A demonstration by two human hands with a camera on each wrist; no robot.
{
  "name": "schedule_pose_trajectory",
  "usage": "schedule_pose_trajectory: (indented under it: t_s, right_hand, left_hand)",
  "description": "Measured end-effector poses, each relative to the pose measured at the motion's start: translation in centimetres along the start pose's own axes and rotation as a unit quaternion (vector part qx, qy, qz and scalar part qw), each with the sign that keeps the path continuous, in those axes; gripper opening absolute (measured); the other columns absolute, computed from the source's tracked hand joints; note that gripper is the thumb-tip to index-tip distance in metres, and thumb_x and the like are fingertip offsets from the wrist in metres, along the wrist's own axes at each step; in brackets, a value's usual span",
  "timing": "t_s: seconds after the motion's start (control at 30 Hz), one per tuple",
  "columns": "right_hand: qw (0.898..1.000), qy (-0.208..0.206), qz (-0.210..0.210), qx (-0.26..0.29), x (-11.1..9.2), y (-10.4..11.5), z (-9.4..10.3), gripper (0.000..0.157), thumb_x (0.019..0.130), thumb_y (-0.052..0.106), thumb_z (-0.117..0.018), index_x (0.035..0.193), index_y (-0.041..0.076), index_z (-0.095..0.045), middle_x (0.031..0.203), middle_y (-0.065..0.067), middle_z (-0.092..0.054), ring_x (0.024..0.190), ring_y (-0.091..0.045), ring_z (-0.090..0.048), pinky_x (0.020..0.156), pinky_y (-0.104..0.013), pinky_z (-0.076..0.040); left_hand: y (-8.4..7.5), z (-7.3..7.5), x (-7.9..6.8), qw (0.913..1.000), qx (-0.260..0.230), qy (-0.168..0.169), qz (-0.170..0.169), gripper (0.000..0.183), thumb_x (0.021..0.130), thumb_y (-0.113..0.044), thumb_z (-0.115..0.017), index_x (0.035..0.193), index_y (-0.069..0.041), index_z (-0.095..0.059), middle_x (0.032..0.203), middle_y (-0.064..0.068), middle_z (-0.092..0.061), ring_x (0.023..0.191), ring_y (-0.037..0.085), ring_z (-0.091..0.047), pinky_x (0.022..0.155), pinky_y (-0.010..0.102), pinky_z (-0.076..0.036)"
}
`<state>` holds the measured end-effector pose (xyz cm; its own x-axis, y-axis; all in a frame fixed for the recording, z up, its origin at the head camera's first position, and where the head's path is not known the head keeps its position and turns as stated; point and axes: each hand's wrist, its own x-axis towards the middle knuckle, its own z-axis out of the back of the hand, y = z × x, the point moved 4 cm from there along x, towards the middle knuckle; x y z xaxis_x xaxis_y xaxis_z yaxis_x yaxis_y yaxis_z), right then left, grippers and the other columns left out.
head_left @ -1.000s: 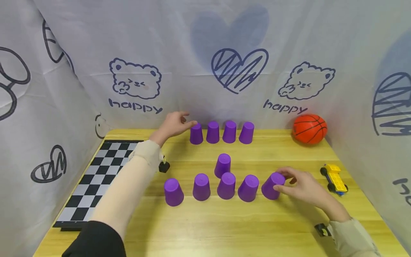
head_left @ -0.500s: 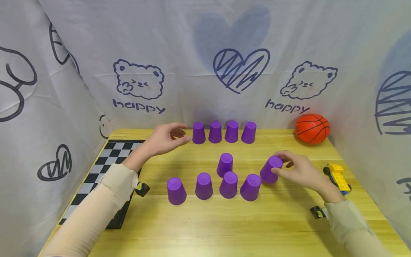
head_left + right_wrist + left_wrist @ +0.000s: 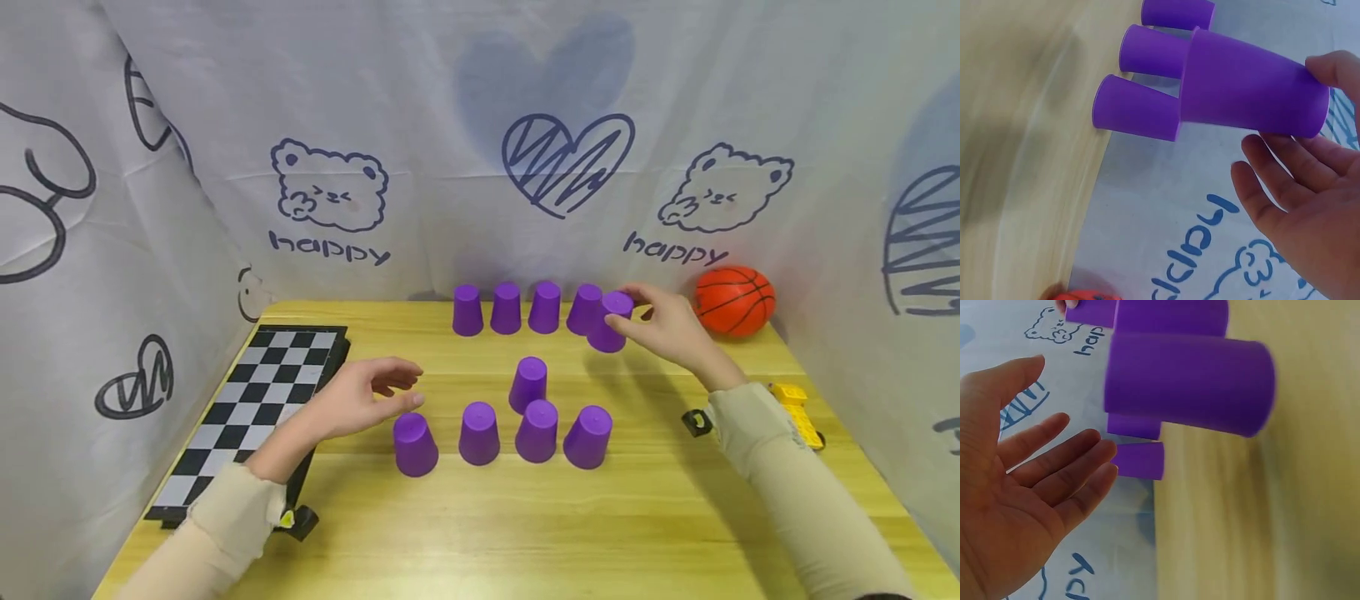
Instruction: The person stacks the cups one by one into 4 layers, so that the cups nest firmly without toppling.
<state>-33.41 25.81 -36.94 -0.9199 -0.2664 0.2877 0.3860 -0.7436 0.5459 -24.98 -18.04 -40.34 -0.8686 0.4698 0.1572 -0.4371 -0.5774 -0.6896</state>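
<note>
Upside down in my right hand (image 3: 667,329) is a purple cup (image 3: 609,323), pinched between thumb and fingers near its closed end. In the right wrist view this held cup (image 3: 1254,87) is raised off the table, just in front of the right end of the back row. That row consists of several upturned purple cups (image 3: 506,308). My left hand (image 3: 356,402) hovers with loose fingers and holds nothing. Right by its thumb stands the leftmost front cup (image 3: 416,447); whether they touch is unclear. More cups (image 3: 478,433) continue that front row, with a single cup (image 3: 528,386) behind them.
A checkered board (image 3: 247,408) lies along the table's left side. On the right, an orange basketball (image 3: 735,302) sits at the back, and a yellow toy car (image 3: 801,414) is partly hidden by the right sleeve. Printed cloth (image 3: 442,208) hangs behind the wooden table (image 3: 480,533).
My right hand has carried the cup from the front row's right end to beside the back row. My left hand has drawn back from the back row towards the leftmost front cup.
</note>
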Motion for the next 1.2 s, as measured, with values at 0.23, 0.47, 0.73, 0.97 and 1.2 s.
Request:
schedule_pose_trajectory:
  t_s: [0.23, 0.47, 0.73, 0.97, 1.2]
  right_hand:
    - [1.000, -0.014, -0.014, 0.017, 3.3, 0.1, -0.1, 0.045, 0.097, 0.035, -0.074, 0.131, 0.006, -0.065, 0.121, -0.016, -0.073, 0.110, -0.035, -0.066, 0.086, -0.044, -0.054]
    - [0.999, -0.003, -0.039, 0.025, 5.9, -0.1, -0.9, 0.052, 0.099, 0.037, -0.071, 0.137, 0.003, -0.061, 0.129, -0.020, -0.069, 0.121, -0.038, -0.062, 0.096, -0.050, -0.053]
    - [0.997, -0.005, -0.053, 0.054, 8.1, 0.0, -1.5, 0.056, 0.100, 0.034, -0.070, 0.141, -0.001, -0.057, 0.134, -0.025, -0.065, 0.127, -0.042, -0.058, 0.106, -0.055, -0.049]
    - [0.997, -0.011, -0.049, 0.062, 9.6, -0.4, -2.4, 0.052, 0.099, 0.030, -0.070, 0.137, -0.004, -0.060, 0.130, -0.028, -0.066, 0.120, -0.041, -0.061, 0.106, -0.055, -0.051]
    - [0.996, 0.001, -0.052, 0.070, 10.5, -0.5, -3.3, 0.052, 0.100, 0.027, -0.069, 0.140, -0.005, -0.057, 0.131, -0.029, -0.065, 0.121, -0.041, -0.060, 0.109, -0.055, -0.049]
  left_hand:
    - [0.9, -1.1, -2.8, 1.0000, -0.005, -0.001, 0.007, 0.052, 0.093, -0.038, -0.081, 0.135, -0.010, -0.069, 0.131, 0.008, -0.075, 0.119, 0.028, -0.073, 0.099, 0.044, -0.061]
    - [1.6, -2.2, -4.5, 0.9988, -0.031, 0.003, 0.039, 0.064, 0.090, -0.041, -0.083, 0.142, -0.008, -0.064, 0.139, 0.011, -0.071, 0.121, 0.031, -0.071, 0.104, 0.048, -0.059]
    - [2.3, -3.3, -5.1, 0.9968, -0.066, -0.004, 0.045, 0.064, 0.089, -0.037, -0.086, 0.142, -0.006, -0.064, 0.137, 0.009, -0.072, 0.121, 0.032, -0.071, 0.104, 0.050, -0.059]
    - [2.6, -3.9, -5.0, 0.9953, -0.077, -0.007, 0.059, 0.062, 0.088, -0.036, -0.087, 0.141, -0.011, -0.066, 0.134, 0.006, -0.074, 0.119, 0.031, -0.072, 0.103, 0.047, -0.060]
    - [2.6, -3.9, -5.0, 0.9948, -0.084, -0.005, 0.057, 0.058, 0.089, -0.034, -0.086, 0.138, -0.011, -0.067, 0.132, 0.006, -0.074, 0.118, 0.028, -0.073, 0.104, 0.045, -0.059]
